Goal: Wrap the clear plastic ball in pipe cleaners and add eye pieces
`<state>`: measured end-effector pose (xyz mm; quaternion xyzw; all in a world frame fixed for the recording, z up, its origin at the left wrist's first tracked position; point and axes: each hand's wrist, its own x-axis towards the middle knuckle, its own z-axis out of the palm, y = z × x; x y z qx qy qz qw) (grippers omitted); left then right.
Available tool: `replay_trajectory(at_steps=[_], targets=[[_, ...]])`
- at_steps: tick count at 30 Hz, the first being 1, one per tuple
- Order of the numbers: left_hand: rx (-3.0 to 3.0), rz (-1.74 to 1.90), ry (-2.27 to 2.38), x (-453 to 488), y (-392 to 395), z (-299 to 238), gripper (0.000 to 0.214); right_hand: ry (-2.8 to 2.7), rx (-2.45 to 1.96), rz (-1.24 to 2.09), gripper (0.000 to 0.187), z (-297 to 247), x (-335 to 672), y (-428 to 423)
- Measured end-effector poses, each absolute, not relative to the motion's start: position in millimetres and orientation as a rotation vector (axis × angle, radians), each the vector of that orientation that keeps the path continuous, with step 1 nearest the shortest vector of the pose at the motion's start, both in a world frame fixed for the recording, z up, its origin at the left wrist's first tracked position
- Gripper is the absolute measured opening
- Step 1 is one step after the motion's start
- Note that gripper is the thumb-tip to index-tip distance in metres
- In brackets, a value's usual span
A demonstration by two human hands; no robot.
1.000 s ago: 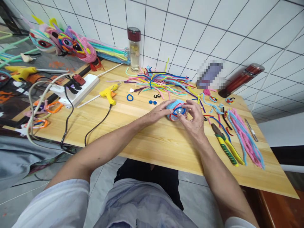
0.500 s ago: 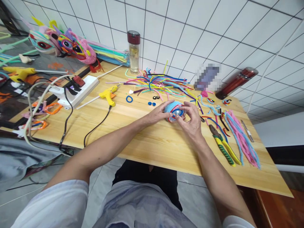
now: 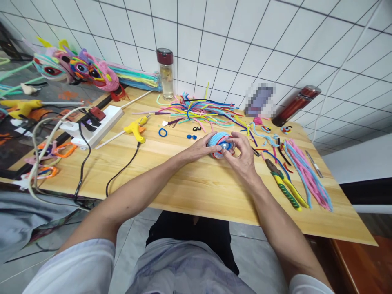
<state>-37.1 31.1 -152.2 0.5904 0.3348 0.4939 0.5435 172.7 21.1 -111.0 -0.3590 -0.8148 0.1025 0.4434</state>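
Both my hands meet on a small round craft piece point(image 3: 219, 142) wound from light blue and red pipe cleaners around a clear dome. It rests on the wooden table point(image 3: 190, 179). My left hand point(image 3: 199, 148) cups its left side with the fingers curled. My right hand point(image 3: 240, 155) grips its right side, thumb and fingers pinched on the dome's edge. A loose heap of coloured pipe cleaners point(image 3: 202, 110) lies just behind the piece.
Yellow-green pliers point(image 3: 284, 185) and a bundle of pink and blue pipe cleaners point(image 3: 308, 173) lie right of my hands. A yellow glue gun point(image 3: 134, 128), a white power strip point(image 3: 94, 124), a glass bottle point(image 3: 167, 75), a red flask point(image 3: 295, 105) and finished masks point(image 3: 76, 69) stand further back.
The view has shifted slightly, so everything sits a little further left and down. My fingers have closed in tighter on the craft piece; it stays on the same spot of the table.
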Motion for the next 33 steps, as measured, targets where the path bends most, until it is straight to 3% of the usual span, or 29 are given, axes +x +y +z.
replay_trajectory(at_steps=[8,19,28,33], targets=[[1.227,1.181,0.806,-38.2,16.2,-132.2,0.104,-1.997,-0.79,0.192,0.027,-108.2,169.1,19.1],[1.028,1.179,0.692,-40.5,1.2,-116.5,0.084,-1.966,-0.71,0.239,0.04,-87.1,164.3,-2.6],[0.974,1.164,0.642,-46.0,-2.5,-103.8,0.091,-1.686,-0.719,0.415,0.037,-83.6,174.3,4.7],[1.021,1.18,0.711,-46.4,-1.8,-112.3,0.083,-1.812,-0.653,0.239,0.042,-83.8,173.6,3.1]])
